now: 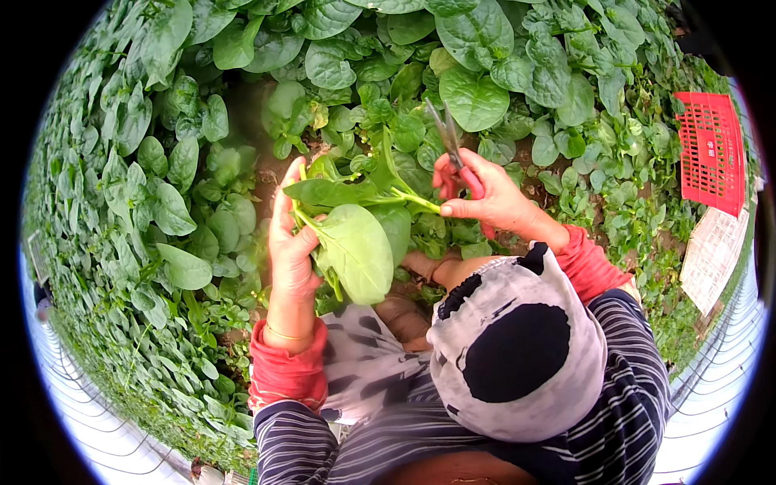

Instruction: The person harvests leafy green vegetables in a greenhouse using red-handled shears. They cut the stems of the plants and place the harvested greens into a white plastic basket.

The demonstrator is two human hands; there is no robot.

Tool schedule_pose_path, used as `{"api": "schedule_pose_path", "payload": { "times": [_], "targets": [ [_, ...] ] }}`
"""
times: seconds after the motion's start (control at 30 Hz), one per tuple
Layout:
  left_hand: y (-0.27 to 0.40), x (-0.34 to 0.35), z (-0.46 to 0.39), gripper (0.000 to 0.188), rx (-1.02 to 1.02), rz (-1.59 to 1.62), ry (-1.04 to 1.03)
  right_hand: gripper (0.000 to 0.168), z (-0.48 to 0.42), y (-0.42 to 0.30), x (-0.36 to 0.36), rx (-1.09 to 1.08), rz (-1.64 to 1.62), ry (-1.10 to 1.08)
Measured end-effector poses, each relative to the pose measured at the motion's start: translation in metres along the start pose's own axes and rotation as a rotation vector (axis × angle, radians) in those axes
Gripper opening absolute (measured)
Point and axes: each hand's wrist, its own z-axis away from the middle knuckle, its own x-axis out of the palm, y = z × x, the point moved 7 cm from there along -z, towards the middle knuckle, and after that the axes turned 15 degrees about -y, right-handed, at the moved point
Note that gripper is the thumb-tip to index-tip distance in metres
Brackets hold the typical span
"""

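Observation:
My left hand (294, 251) holds a small bunch of cut leafy green shoots (357, 254), their broad leaves spread towards the right. In my right hand (500, 197) is a pair of scissors (450, 133) with red handles, the metal blades pointing up and slightly parted. The thumb of that hand also touches the end of a pale green stem (418, 199) that reaches across from the bunch. Both hands are above low leafy plants (412, 133) rooted in brown soil. The leaves partly hide the left fingers.
Dense rows of broad-leaved plants (176, 206) surround me. A red slatted plastic crate (710, 151) stands at the far right, beside a pale perforated crate (715, 257). A white cloth with black patches (570, 376) covers my knee, close under the right forearm.

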Motion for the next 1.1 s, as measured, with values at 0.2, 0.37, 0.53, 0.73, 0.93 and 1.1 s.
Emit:
{"api": "schedule_pose_path", "payload": {
  "times": [0.2,0.37,0.53,0.73,0.93,1.1],
  "targets": [
    [-0.017,0.022,-0.008,0.051,-0.376,-0.319,-0.257,0.047,-0.021,-0.011,0.040,0.011,-0.254,-0.244],
    [0.012,0.013,-0.023,0.020,-0.209,-0.649,-0.348,0.040,-0.027,-0.011,0.014,0.022,-0.292,-0.239],
    [0.063,0.022,-0.060,0.019,-0.067,-1.321,-0.326,0.047,-0.072,-0.005,-0.074,0.361,0.121,0.065],
    [0.038,0.039,-0.150,0.013,0.051,-2.020,-0.382,0.044,-0.152,0.008,-0.078,0.392,0.496,-0.017],
    [0.009,-0.022,-0.206,0.022,-0.021,-2.025,-0.188,0.043,-0.136,0.006,-0.076,0.401,0.393,-0.087],
    [-0.009,-0.044,-0.196,0.026,0.052,-1.973,-0.134,0.053,-0.124,-0.001,-0.113,0.458,0.269,0.042]
  ]
}}
